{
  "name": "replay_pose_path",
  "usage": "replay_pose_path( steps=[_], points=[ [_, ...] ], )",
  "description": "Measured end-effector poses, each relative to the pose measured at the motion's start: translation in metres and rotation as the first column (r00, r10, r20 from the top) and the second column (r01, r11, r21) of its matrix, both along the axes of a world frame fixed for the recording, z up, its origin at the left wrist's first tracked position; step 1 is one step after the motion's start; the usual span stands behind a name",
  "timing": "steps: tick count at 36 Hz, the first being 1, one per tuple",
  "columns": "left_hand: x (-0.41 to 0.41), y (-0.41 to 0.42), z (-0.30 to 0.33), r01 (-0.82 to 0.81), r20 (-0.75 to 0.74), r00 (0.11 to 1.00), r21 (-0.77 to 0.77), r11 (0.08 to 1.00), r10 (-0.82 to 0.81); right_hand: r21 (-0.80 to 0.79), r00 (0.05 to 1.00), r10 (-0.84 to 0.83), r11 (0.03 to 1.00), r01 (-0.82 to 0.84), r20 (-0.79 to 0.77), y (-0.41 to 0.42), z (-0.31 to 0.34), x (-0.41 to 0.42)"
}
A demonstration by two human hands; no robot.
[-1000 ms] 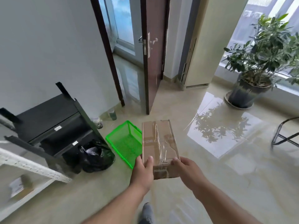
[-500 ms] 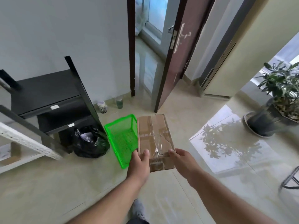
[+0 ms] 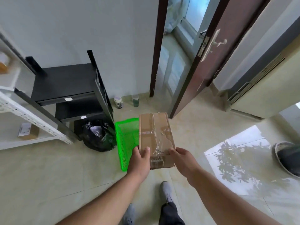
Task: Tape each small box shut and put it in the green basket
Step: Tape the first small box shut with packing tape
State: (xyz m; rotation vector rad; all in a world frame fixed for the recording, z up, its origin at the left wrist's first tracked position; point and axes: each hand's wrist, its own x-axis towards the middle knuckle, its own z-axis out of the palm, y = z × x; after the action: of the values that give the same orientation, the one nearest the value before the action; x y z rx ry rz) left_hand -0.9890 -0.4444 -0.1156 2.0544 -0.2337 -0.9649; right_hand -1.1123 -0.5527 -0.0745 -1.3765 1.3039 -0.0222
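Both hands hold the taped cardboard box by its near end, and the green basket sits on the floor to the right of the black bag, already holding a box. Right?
Not quite. The head view shows the green basket empty; the rest stands.

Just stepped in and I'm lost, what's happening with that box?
A person is carrying a cardboard box, already sealed with clear tape, in both hands: the left hand grips its near left corner, the right hand its near right corner. The box is held in the air, not yet in the green basket, which sits on the floor just left of it, beside a black bag and a black shelf.
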Motion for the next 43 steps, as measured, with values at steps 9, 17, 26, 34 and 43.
replay_pose_path(
  steps=[9,17,26,34,43],
  points=[
    [-0.005,-0.061,-0.022,-0.114,-0.022,0.993,0.096,0.989,0.116,0.061,0.988,0.151,0.987,-0.150,-0.009,-0.078,-0.040,0.008],
    [0.022,-0.089,-0.080,-0.202,0.033,0.979,0.243,0.949,0.201,0.153,0.979,0.200,0.969,-0.193,-0.032,-0.113,-0.111,0.047],
    [0.069,-0.092,-0.130,-0.253,0.051,0.967,0.250,0.935,0.249,0.179,0.963,0.269,0.949,-0.260,-0.028,-0.125,-0.174,0.104],
    [0.083,-0.076,-0.131,-0.303,0.107,0.953,0.300,0.905,0.283,0.164,0.899,0.390,0.918,-0.362,-0.200,-0.117,-0.194,0.095],
    [0.092,-0.055,-0.094,-0.358,0.117,0.933,0.199,0.912,0.340,0.116,0.876,0.471,0.880,-0.460,-0.106,-0.116,-0.138,0.116]
  ],
)
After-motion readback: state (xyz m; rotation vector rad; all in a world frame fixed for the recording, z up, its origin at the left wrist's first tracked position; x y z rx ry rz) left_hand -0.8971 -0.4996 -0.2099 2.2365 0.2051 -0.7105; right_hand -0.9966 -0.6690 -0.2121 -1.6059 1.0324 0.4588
